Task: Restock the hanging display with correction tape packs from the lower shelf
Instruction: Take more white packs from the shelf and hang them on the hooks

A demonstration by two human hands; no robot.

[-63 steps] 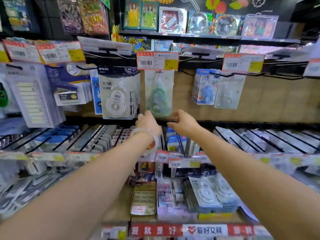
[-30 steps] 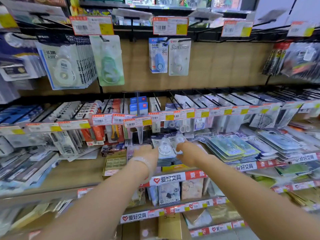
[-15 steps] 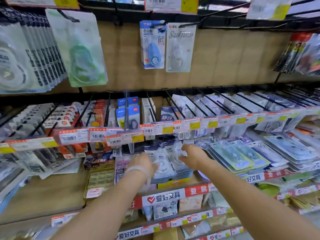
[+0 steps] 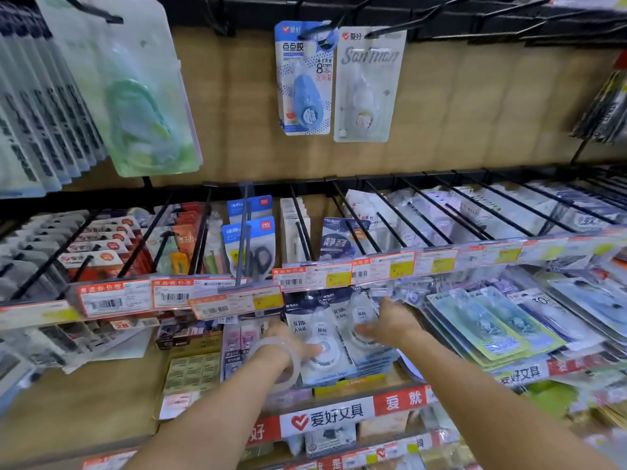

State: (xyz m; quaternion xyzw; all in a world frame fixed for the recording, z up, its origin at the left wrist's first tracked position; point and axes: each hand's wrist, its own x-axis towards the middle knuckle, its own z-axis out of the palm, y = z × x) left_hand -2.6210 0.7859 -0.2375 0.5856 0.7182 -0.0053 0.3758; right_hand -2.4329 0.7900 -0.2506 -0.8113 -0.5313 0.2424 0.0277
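Head view: both hands reach onto a tan wooden lower shelf [image 4: 84, 395] of a stationery store. The left hand [image 4: 288, 340], a clear bangle at its wrist, lays relaxed fingers on the stack of white-and-navy correction tape packs [image 4: 322, 337] directly before it. The right hand [image 4: 390, 322] lies on the neighbouring stack of the same packs; whether it grasps one I cannot tell. Above both hands run red-and-yellow price tags [image 4: 312, 276] and black wire hooks [image 4: 353, 218], then a wood-panel back wall [image 4: 237, 106] with a blue hanging glue-tape pack [image 4: 303, 79].
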